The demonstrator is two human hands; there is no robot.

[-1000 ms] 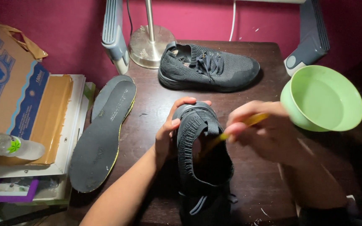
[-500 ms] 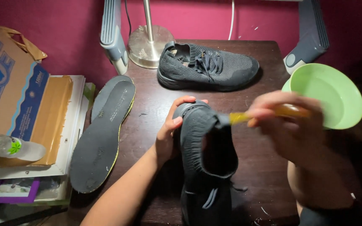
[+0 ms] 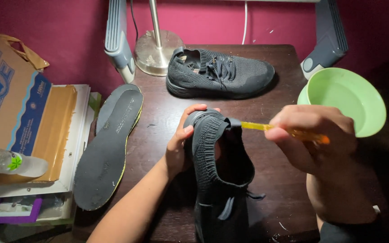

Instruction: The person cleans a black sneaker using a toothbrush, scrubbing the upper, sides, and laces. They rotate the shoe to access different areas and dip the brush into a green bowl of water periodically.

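From the head camera, the person's left hand (image 3: 183,144) is wrapped around the heel end of a dark knit shoe (image 3: 219,175), thumb on the near side and fingertips curled over the top of the collar. The shoe is held up over the front middle of the dark wooden desk (image 3: 158,121), its heel raised toward the camera's centre and its toe pointing down toward the bottom edge of the frame, with loose laces hanging at its lower part.

The right hand (image 3: 314,135) is closed in a pinch around a yellow-orange handled brush (image 3: 289,132), whose dark head end meets the rim of the shoe's opening just beside the left fingertips. The handle runs roughly level from the shoe to the right hand.

Behind the hands, a second dark shoe (image 3: 219,74) lies on its sole near the back of the desk, toe pointing right. A light green bowl (image 3: 345,101) sits at the right edge, just beyond the right hand. At the left edge, two dark insoles (image 3: 106,148) lie overlapping, partly off the desk. A metal lamp base (image 3: 156,51) stands at the back left. Further left, a cardboard box (image 3: 16,117) rests on stacked papers, with a clear plastic bottle (image 3: 10,163) lying in front of it.
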